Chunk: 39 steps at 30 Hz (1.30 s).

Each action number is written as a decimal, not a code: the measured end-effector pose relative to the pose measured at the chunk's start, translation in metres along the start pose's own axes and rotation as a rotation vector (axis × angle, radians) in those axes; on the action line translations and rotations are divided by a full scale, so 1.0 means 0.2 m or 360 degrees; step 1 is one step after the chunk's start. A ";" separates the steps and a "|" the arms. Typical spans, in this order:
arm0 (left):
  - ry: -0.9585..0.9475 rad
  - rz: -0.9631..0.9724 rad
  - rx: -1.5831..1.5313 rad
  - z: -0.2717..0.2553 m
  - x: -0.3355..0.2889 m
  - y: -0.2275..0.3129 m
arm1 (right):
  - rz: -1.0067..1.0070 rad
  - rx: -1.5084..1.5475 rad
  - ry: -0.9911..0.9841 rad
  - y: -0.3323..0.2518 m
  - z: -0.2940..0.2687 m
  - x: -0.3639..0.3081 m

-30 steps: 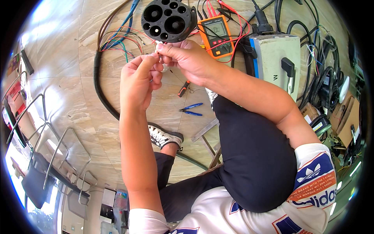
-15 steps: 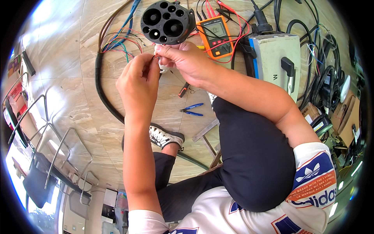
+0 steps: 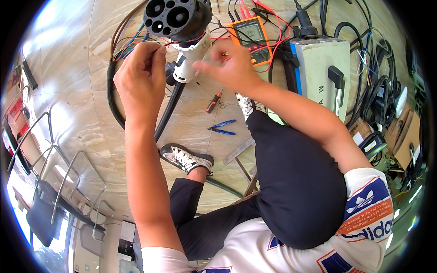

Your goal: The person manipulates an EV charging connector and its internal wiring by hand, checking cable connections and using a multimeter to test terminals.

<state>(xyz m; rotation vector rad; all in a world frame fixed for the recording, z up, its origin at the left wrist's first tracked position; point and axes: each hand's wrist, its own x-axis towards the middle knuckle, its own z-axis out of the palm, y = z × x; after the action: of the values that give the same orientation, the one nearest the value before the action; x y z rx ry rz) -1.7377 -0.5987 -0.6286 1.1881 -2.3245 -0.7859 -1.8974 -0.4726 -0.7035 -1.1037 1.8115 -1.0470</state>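
Observation:
A black round multi-hole charging connector point(image 3: 196, 22) stands at the top, tilted, with a white handle shell point(image 3: 185, 70) under it. My left hand point(image 3: 140, 75) is closed in a pinch left of the connector. Its fingertips grip a thin red wire point(image 3: 196, 40) that runs across below the black head. To the right of the white shell is my right hand point(image 3: 233, 64), slightly blurred. Its thumb is stretched toward the shell, apart from the other fingers. An orange multimeter point(image 3: 248, 32) with red and black leads lies just beyond that hand.
Blue-handled cutters point(image 3: 222, 128) and a red-and-black screwdriver point(image 3: 212, 104) lie on the tiled floor. At the right stand a grey box point(image 3: 321, 59) with a black handle and tangled cables point(image 3: 384, 91). A thick black cable point(image 3: 170, 107) runs down from the shell. Metal-framed chairs point(image 3: 57, 182) are at left.
My hands have parted: the left moved left, the right slightly right. The connector has shifted left and tilted, and more of the white shell below it shows.

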 end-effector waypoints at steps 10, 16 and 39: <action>-0.0002 -0.0013 -0.0130 0.07 -0.15 0.09 | -0.0162 -0.0124 0.0070 0.10 0.01 0.09; 0.0040 -0.0085 -0.0342 0.16 -0.28 0.14 | -0.0380 0.0032 -0.0183 0.13 -0.07 0.14; 0.0212 0.0106 -0.0290 0.11 -0.15 -0.13 | -0.1055 -0.0414 0.0215 -0.09 0.10 0.25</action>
<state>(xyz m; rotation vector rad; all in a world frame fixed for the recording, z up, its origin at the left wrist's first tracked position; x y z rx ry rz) -1.7193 -0.5800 -0.6653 1.0461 -2.1236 -0.8480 -1.8914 -0.5280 -0.7033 -1.9140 1.7539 -1.2980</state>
